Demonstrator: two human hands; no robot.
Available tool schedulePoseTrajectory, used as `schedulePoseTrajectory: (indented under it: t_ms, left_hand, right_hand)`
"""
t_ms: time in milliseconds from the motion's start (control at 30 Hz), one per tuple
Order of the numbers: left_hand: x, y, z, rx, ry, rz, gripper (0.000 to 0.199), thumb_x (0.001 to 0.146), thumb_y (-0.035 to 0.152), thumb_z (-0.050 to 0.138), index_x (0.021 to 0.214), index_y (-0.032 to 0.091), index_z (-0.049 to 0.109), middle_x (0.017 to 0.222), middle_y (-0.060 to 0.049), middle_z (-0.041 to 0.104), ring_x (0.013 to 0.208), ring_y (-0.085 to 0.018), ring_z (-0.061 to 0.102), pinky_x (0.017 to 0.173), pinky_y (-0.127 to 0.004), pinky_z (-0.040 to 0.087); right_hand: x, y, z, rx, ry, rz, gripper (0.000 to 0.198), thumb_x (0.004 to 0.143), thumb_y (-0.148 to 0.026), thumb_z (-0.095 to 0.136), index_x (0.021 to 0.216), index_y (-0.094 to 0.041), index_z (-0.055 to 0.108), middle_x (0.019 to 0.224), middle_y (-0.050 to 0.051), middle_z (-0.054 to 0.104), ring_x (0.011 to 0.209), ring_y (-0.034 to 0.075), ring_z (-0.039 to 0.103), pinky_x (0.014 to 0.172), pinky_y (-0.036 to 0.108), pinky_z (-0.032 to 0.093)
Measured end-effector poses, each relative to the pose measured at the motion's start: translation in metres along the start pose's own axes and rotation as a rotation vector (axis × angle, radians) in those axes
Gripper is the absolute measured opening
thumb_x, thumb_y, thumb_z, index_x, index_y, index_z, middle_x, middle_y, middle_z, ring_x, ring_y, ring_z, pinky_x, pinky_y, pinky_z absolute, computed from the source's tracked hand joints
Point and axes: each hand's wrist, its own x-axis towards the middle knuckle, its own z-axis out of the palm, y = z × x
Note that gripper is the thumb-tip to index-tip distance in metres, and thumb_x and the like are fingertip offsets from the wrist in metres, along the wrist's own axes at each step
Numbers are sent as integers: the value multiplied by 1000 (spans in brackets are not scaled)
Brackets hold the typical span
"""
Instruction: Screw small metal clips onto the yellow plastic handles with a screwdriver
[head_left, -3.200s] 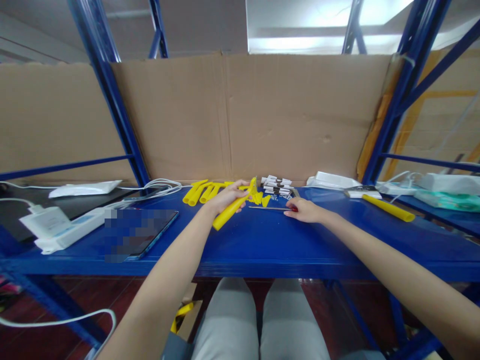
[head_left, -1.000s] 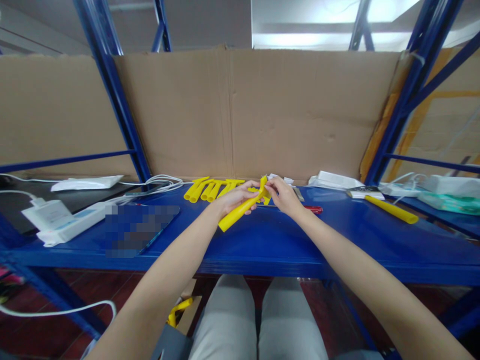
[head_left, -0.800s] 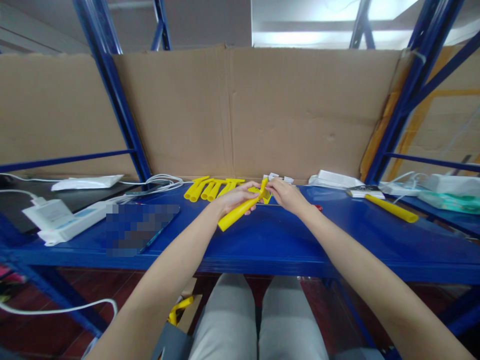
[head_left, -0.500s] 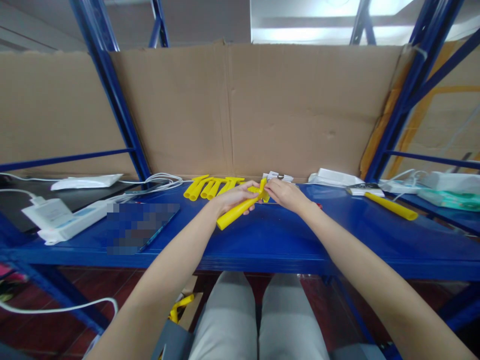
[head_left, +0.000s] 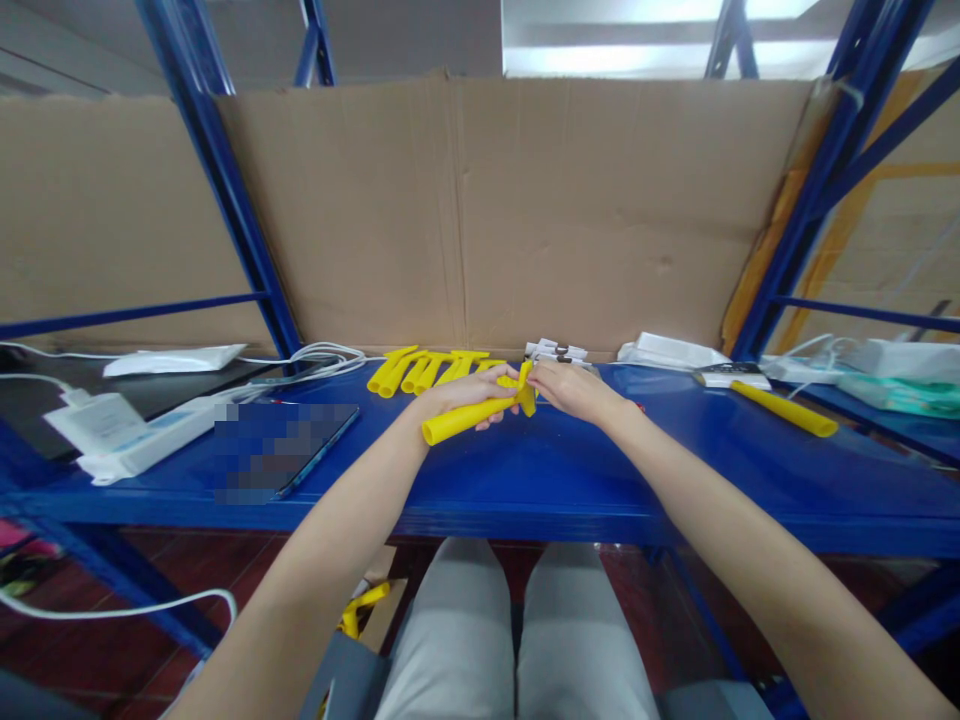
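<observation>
A yellow plastic tube-shaped handle with a wider flat head [head_left: 466,421] is held above the blue shelf, its hollow end toward my left forearm. My left hand [head_left: 472,391] is closed around it near the head. At the head end, the bent fingers of my right hand [head_left: 566,387] pinch the edge; whether a smaller piece is between them is hidden. Behind my left hand, several like yellow pieces [head_left: 424,372] lie in a row. White folded packets or labels with dark marks [head_left: 556,352] sit just behind my right hand.
A tablet-like dark panel [head_left: 319,450] and a white power strip [head_left: 154,440] lie on the left. To the right are a single yellow tube [head_left: 784,408] and white packages [head_left: 671,352]. Cardboard [head_left: 525,220] walls off the back. Below the shelf stands a box [head_left: 386,610] with yellow pieces.
The handle has turned in my hands: its hollow end has swung left and slightly up, and the flat head now faces me more. Both hands keep their places.
</observation>
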Motion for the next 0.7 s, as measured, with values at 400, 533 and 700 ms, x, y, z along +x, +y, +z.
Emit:
schedulePoseTrajectory:
  t_ms: [400,533,700]
  left_hand:
    - [0,0,-10,-96,-89,54,25,85,26,54,106,21,42,78,0,61,45,-7,53,33,-14,38]
    - [1,-1,-11,-112,-90,65,23,86,25,53,106,20,42,78,-1,61,45,-7,53,33,-15,38]
    - [1,-2,-11,-111,-98,89,23,86,26,51,108,20,44,79,-1,61,45,-6,53,35,-15,39]
  right_hand:
    - [-2,-6,-5,240,130,148,9,85,-17,46,80,-19,54,77,4,61,69,15,55,64,26,44]
    - [-3,-7,-3,231,138,136,12,89,-19,43,85,-19,54,82,7,63,73,16,58,65,28,45]
    - [-4,-6,-1,191,132,138,19,93,-23,38,88,-18,56,88,10,65,80,19,61,68,30,46]
